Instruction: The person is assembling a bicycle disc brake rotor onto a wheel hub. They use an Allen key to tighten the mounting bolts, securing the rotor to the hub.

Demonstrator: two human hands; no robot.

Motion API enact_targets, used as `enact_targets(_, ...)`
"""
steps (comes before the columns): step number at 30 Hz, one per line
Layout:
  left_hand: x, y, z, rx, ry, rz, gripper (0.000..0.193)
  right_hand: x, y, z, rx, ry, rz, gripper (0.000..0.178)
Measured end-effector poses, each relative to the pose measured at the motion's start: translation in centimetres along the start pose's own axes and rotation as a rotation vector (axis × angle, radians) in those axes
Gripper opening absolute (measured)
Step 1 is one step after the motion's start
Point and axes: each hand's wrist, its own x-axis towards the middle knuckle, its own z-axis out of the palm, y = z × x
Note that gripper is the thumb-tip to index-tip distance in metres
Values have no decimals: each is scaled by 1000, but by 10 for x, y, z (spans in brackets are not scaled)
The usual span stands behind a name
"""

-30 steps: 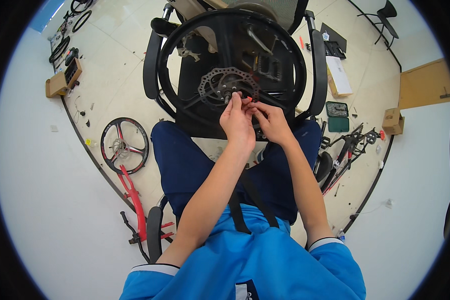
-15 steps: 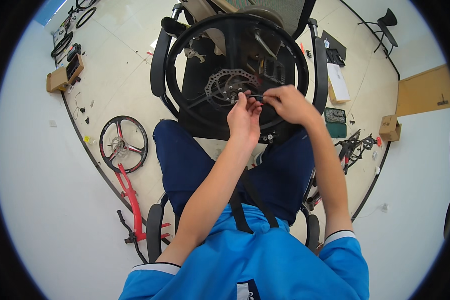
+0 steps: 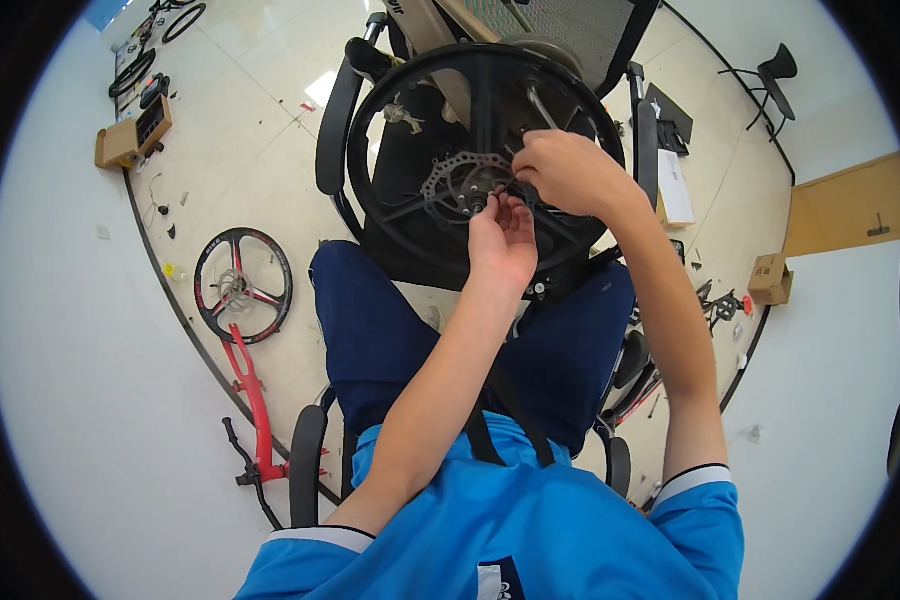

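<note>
A black spoked bicycle wheel (image 3: 485,110) lies on the seat of an office chair in front of me, its silver brake disc (image 3: 440,185) facing up around the hub (image 3: 477,202). My left hand (image 3: 505,240) is palm up at the near right side of the hub, thumb and fingertips drawn together. What they pinch is too small to make out. Above the disc's right edge, my right hand (image 3: 567,172) is closed with its fingertips pinched on a thin dark rod, mostly hidden by the fingers. The rod's lower end points toward my left fingertips.
Chair armrests (image 3: 332,135) flank the wheel. On the floor at left are another wheel (image 3: 243,287), a red frame part (image 3: 257,410) and an open cardboard box (image 3: 135,140). A small carton (image 3: 770,280) and bike parts (image 3: 720,305) lie at right.
My right hand has risen and moved slightly left, now above the disc's right side. My left hand has shifted a little right and down, staying by the hub. The whole view has shifted slightly.
</note>
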Motion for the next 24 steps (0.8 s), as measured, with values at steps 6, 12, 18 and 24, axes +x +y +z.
enact_targets(6, -13, -3, -3, 362, -98, 128, 20, -43, 18, 32, 487, 223, 178, 15)
enact_targets(12, -21, 38, -11, 1151, -225, 541, 22, -72, -29, 82, 673, 485, 324, 13)
enact_targets(18, -15, 68, 1, 1763, -208, 953, 22, -56, -76, 146, 731, 772, 361, 16)
enact_targets(24, -3, 69, 2, 1855, -254, 992, 21, -47, -77, 154, 757, 676, 456, 20)
